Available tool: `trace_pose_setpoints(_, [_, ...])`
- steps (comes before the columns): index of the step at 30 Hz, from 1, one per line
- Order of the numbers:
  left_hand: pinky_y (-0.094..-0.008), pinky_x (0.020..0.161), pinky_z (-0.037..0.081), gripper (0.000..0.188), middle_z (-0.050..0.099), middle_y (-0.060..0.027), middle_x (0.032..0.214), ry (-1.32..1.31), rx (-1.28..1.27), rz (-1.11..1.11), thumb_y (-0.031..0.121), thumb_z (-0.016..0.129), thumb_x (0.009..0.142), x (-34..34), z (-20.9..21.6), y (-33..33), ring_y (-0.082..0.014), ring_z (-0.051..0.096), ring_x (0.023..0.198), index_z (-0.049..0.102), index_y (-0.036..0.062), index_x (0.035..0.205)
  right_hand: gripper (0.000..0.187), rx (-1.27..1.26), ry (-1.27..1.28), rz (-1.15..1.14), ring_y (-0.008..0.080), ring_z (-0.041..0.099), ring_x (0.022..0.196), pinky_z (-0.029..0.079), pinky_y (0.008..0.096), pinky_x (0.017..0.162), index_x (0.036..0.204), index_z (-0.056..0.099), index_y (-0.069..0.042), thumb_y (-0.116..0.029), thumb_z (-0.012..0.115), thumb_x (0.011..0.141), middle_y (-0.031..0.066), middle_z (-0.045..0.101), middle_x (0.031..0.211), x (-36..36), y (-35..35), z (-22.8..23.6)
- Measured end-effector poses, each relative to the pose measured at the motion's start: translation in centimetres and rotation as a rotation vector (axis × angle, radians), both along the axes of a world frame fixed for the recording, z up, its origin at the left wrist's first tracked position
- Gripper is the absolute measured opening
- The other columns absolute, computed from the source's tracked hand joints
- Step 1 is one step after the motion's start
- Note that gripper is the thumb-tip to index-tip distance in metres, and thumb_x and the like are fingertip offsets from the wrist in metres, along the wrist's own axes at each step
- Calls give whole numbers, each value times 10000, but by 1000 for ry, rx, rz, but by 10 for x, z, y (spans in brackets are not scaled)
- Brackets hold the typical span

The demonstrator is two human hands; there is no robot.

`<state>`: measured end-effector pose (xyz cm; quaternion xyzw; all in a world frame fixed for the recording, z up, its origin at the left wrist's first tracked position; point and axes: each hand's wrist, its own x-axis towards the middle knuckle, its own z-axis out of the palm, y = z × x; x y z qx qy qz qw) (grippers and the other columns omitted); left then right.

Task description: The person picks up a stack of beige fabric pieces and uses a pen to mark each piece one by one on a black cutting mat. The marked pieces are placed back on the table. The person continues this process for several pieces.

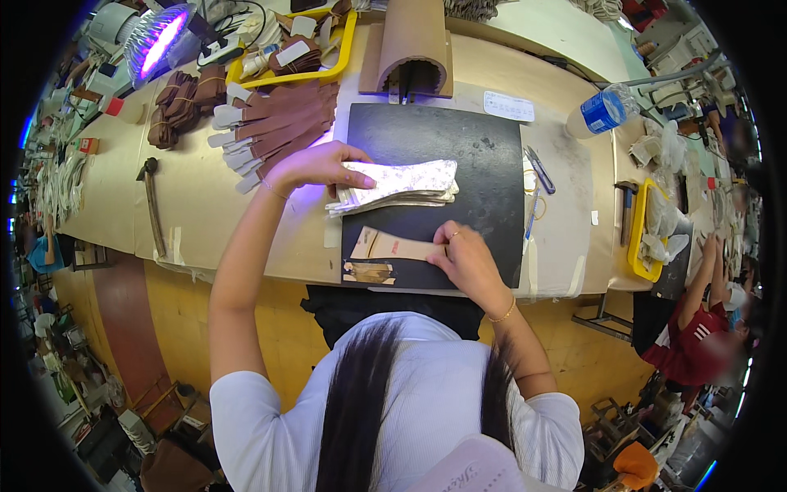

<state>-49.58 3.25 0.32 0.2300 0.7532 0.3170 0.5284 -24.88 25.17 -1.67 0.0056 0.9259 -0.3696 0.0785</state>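
While our left hand [330,166] clasps the left end of a stack of white curved strips [406,182] over the black board [488,160], our right hand [465,260] pinches the right end of a tan curved template [398,245], apparently cardboard, nearer us.

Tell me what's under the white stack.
The black board. The white stack, gripped by the left hand, extends past the board's left edge. Anything else directly underneath is covered.
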Motion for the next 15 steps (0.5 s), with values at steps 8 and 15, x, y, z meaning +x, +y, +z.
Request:
trace_pose_setpoints(8, [-308,783,536,607,713,-92,1012,142,8,-152,431,817,845,55,8,-2,-177,659,886,682,38,1287,176,-402,-23,129,260,659,864,527,346,767,1035,744,-68,-39,729,862,88,705,948,21,26,58])
trace_pose_setpoints(15, [-331,865,496,448,655,-118,1021,642,199,113,335,731,923,41,4,-36,-236,616,932,679,65,1277,398,41,692,-95,252,631,1053,475,373,919,1155,754,-158,35,732,807,20,710,1189,-5,18,35])
